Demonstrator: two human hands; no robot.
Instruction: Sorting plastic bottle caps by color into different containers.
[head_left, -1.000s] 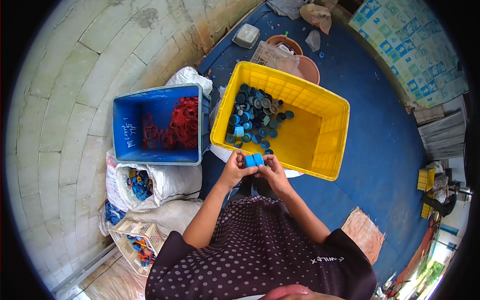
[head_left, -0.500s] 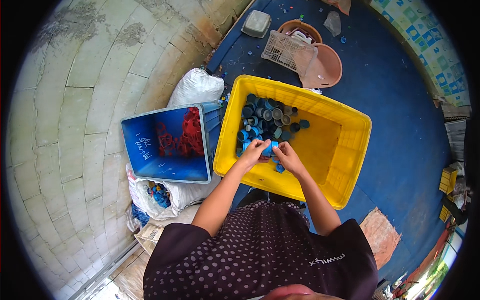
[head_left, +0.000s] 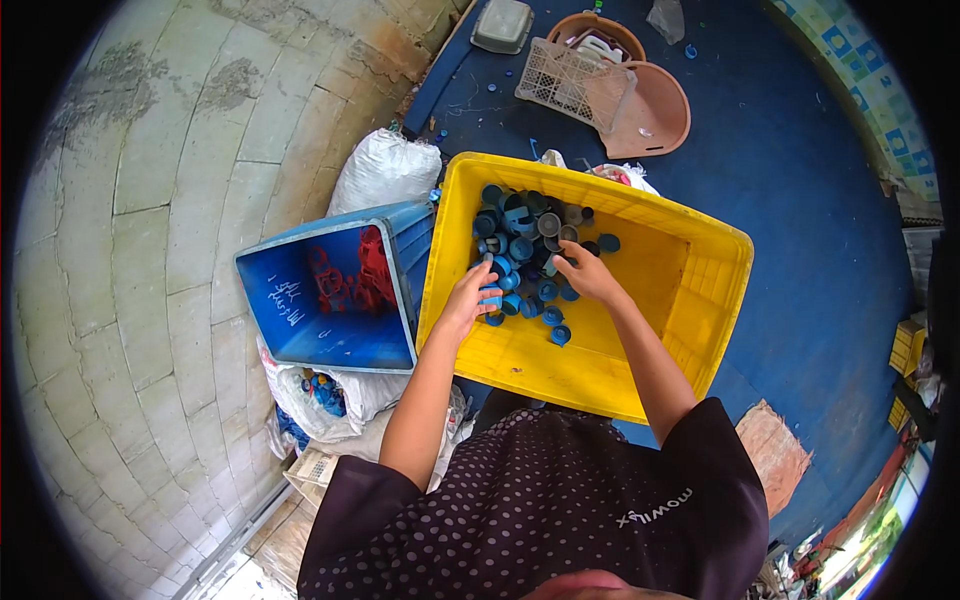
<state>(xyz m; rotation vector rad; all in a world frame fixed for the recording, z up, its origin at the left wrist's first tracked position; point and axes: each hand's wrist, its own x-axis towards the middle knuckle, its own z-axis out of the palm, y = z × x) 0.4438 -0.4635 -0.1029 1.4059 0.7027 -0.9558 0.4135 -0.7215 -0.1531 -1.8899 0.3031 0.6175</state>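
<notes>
Many caps (head_left: pixel 521 248), blue or dark, lie heaped toward ten o'clock in the yellow bin (head_left: pixel 655 280), with the left hand (head_left: pixel 466 303) at their eight o'clock and the right hand (head_left: pixel 592 278) at their four o'clock, fingers parted on both and seemingly empty, though I cannot tell whether they touch a cap. Each cap looks light, stiff and hard to break, perhaps slightly slippery, so a thumb-and-finger pinch across its side wall should hold best. At nine o'clock from the yellow bin, the blue bin (head_left: pixel 330 335) holds red pieces (head_left: pixel 372 270).
</notes>
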